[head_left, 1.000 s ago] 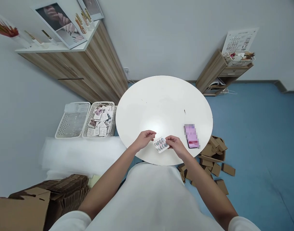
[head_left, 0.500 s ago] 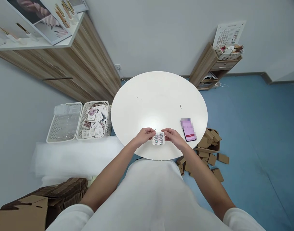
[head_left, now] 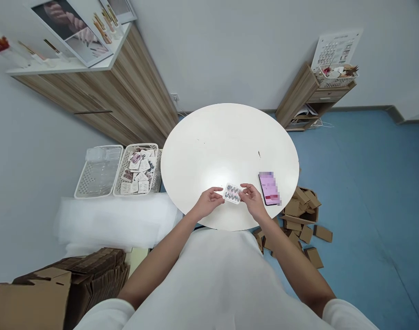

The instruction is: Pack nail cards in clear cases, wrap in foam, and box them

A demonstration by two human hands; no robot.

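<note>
A small clear card of press-on nails (head_left: 233,192) is held just above the near edge of the round white table (head_left: 226,142). My left hand (head_left: 210,202) pinches its left side and my right hand (head_left: 252,199) pinches its right side. Both hands are closed on the card, fingers curled. A phone (head_left: 269,188) with a pink screen lies on the table just right of my right hand.
Left of the table stand two white baskets: one (head_left: 99,172) with clear trays, one (head_left: 140,170) with several nail cards. Flat cardboard boxes (head_left: 303,217) lie on the blue floor at right, more cardboard (head_left: 58,279) at lower left. Wooden cabinets stand against the wall.
The nail card went from my right hand alone to both hands, and has shifted a little farther onto the table and tilted. The camera view swung slightly.
</note>
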